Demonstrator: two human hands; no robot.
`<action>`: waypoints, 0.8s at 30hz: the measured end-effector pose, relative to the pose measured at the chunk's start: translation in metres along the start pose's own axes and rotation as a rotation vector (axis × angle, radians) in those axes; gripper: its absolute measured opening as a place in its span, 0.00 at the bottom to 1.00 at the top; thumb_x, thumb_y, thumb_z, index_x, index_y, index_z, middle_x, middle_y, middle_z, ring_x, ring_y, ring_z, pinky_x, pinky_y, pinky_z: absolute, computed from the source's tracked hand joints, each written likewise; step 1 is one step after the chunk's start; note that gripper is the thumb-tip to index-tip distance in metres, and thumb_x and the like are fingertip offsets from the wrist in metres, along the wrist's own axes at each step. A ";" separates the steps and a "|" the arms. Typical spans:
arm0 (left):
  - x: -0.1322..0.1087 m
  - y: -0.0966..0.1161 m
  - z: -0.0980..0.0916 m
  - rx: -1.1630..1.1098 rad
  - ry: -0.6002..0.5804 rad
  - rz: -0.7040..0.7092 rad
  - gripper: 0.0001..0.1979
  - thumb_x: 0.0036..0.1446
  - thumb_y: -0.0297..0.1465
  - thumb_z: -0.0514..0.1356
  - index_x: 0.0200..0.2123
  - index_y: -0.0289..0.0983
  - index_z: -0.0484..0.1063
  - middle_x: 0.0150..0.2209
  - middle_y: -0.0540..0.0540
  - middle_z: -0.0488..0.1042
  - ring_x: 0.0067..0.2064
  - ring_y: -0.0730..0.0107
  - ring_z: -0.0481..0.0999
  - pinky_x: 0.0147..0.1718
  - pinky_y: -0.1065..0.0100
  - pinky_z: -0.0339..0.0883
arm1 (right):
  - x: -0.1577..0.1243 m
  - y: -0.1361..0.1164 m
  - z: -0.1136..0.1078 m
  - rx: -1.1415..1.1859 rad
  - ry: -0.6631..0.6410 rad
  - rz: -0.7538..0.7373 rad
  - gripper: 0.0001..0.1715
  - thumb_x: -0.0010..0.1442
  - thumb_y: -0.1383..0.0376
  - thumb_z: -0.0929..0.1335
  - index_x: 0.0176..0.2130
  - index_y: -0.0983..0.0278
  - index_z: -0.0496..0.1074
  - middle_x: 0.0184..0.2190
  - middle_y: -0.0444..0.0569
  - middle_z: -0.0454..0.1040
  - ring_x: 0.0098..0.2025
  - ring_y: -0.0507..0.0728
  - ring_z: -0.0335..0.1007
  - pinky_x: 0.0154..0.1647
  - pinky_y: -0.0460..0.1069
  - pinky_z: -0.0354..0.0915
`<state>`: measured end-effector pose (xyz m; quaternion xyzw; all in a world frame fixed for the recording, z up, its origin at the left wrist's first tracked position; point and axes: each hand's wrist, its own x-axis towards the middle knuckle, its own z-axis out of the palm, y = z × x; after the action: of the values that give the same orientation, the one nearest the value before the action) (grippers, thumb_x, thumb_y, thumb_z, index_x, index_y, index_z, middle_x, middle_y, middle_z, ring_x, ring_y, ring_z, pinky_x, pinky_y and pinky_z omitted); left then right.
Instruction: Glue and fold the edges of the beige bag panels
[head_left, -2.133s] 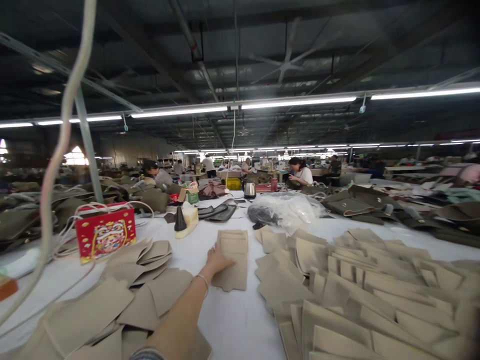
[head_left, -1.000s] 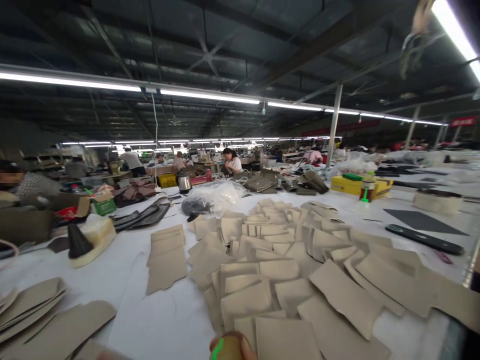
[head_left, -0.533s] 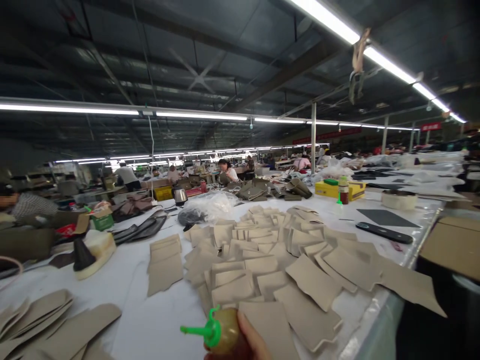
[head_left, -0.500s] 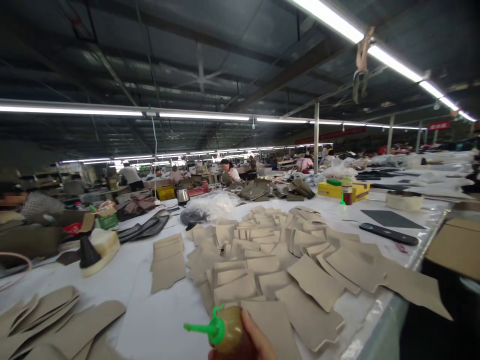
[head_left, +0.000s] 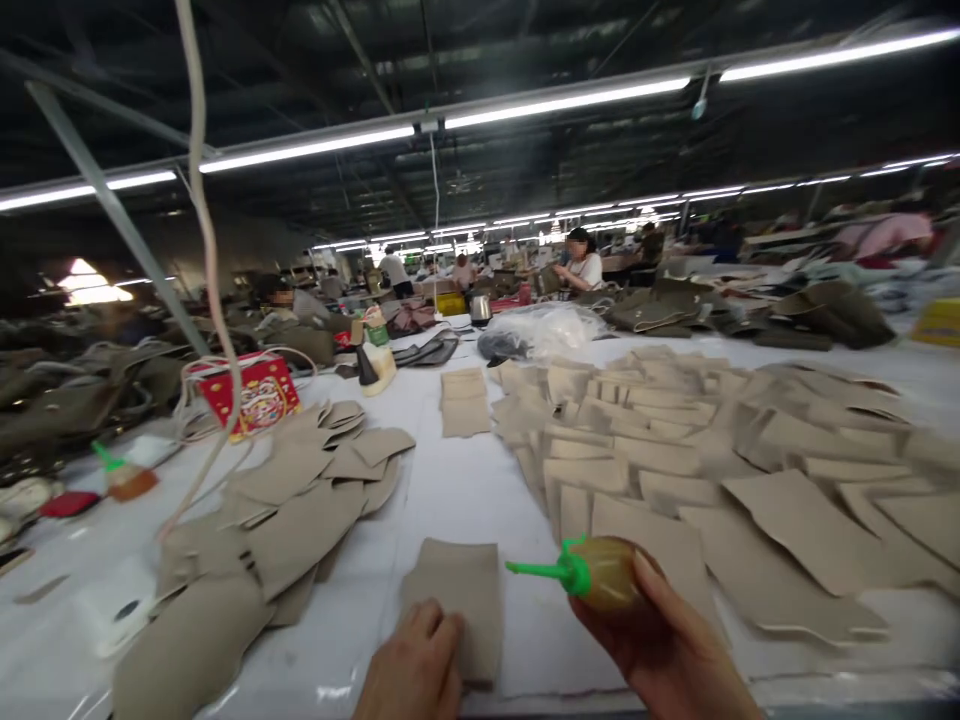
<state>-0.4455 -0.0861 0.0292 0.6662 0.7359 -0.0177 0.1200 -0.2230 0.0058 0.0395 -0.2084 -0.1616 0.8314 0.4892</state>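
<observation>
My right hand (head_left: 664, 640) is closed around a glue bottle (head_left: 600, 573) with a yellowish body and a green nozzle that points left, held just above the white table (head_left: 480, 480). My left hand (head_left: 412, 665) rests with fingers curled on the near edge of a tan fabric piece (head_left: 457, 605) lying flat in front of me. The nozzle tip hangs a little above and right of that piece.
Many tan cut pieces (head_left: 712, 450) cover the right of the table, and darker tan ones (head_left: 300, 500) lie at left. A small stack (head_left: 463, 400) sits farther back. A red box (head_left: 244, 395), another glue bottle (head_left: 124, 478) and a hanging cord (head_left: 214, 270) are at left. People work in the distance.
The view swung back left and down. My right hand brought the glue bottle up and rightward. My left hand came into view onto a tan piece near the table's front edge.
</observation>
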 end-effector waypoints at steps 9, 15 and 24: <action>0.017 0.024 -0.020 -0.151 0.019 -0.167 0.21 0.55 0.33 0.57 0.52 0.34 0.68 0.51 0.36 0.66 0.53 0.51 0.67 0.51 0.56 0.65 | -0.009 0.001 0.010 -0.351 -0.005 -0.073 0.22 0.50 0.57 0.75 0.46 0.58 0.76 0.45 0.51 0.78 0.48 0.62 0.73 0.50 0.52 0.69; 0.031 0.039 -0.037 -0.134 -0.097 -0.187 0.20 0.56 0.31 0.57 0.52 0.31 0.67 0.53 0.34 0.66 0.53 0.54 0.69 0.51 0.61 0.65 | -0.009 -0.010 0.006 -0.517 0.095 -0.201 0.28 0.49 0.56 0.76 0.49 0.57 0.71 0.42 0.49 0.78 0.43 0.59 0.74 0.45 0.49 0.71; 0.046 0.045 -0.032 -0.055 -0.053 -0.203 0.18 0.50 0.26 0.59 0.47 0.32 0.70 0.50 0.34 0.69 0.50 0.52 0.72 0.49 0.57 0.68 | -0.001 -0.027 -0.012 -0.961 0.171 -0.427 0.39 0.44 0.49 0.75 0.52 0.58 0.66 0.40 0.52 0.76 0.41 0.65 0.75 0.40 0.52 0.73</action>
<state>-0.4101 -0.0302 0.0567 0.5841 0.7963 -0.0272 0.1551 -0.1962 0.0183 0.0421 -0.4386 -0.5227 0.5253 0.5084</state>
